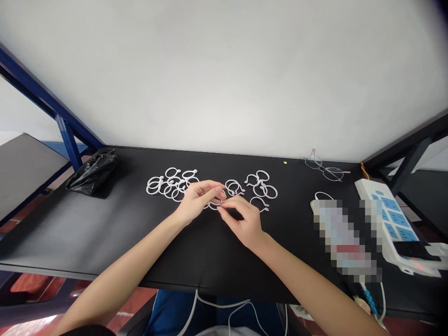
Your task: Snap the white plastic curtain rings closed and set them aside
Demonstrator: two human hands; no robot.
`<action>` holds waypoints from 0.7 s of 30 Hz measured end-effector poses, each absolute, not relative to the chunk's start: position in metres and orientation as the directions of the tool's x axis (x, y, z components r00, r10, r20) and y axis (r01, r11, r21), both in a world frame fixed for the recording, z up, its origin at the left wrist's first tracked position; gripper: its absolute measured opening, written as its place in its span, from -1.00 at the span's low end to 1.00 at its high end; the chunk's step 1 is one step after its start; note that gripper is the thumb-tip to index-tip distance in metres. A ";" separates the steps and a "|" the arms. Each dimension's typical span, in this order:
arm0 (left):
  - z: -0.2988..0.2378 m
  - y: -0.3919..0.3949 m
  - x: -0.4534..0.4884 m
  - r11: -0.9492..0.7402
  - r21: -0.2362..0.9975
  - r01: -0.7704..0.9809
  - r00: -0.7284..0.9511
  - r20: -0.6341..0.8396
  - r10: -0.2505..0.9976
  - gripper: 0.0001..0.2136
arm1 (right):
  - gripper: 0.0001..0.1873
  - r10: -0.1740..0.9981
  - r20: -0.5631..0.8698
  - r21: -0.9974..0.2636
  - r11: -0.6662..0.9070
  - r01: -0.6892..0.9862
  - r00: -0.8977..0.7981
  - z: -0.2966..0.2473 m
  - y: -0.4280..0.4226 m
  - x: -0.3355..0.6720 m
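A white plastic curtain ring (pixel 213 204) is pinched between my two hands over the middle of the black table. My left hand (pixel 200 198) has its thumb and fingers closed on the far side of the ring and covers part of it. From the right, my right hand (pixel 245 219) grips the ring's near end between thumb and forefinger. Left of the hands lies a cluster of several white rings (pixel 172 172), overlapping. More rings (pixel 270 192) lie to the right, some with their ends apart. One open ring (pixel 259 199) rests just beyond my right hand.
A black plastic bag (pixel 94 175) lies at the far left. Eyeglasses (pixel 332 174) sit by the wall at the back right. A blurred-out phone-shaped object (pixel 341 238) and a white power strip (pixel 395 219) occupy the right side. White cables (pixel 224 305) hang below the front edge.
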State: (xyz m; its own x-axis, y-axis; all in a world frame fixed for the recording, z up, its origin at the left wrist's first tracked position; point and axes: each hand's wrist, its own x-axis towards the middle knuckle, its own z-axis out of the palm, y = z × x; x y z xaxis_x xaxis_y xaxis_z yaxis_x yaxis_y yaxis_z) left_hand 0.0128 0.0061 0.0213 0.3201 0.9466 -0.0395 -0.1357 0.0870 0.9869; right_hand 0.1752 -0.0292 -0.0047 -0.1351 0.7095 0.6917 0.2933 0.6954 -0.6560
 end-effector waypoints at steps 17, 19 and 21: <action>0.020 0.009 0.013 0.190 0.958 -0.216 0.410 -0.088 0.908 -0.79 | -0.69 0.859 0.507 -0.812 0.502 0.297 -0.066 -0.007 -0.027 0.173; 0.020 0.009 0.013 0.199 0.953 -0.227 0.415 -0.090 0.905 -0.80 | -0.63 0.839 0.536 -0.790 0.537 0.297 -0.092 -0.007 -0.027 0.174; 0.021 0.009 0.014 0.209 0.947 -0.243 0.418 -0.093 0.904 -0.81 | -0.60 0.827 0.554 -0.769 0.554 0.318 -0.101 -0.008 -0.026 0.175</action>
State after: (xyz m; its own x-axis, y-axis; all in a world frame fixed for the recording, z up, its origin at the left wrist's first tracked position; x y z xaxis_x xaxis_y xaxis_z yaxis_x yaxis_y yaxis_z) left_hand 0.0137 0.0089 0.0207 0.4179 0.9038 -0.0927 -0.2427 0.2094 0.9472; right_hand 0.1745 -0.0260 -0.0079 -0.1012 0.8266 0.5537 0.3185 0.5541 -0.7691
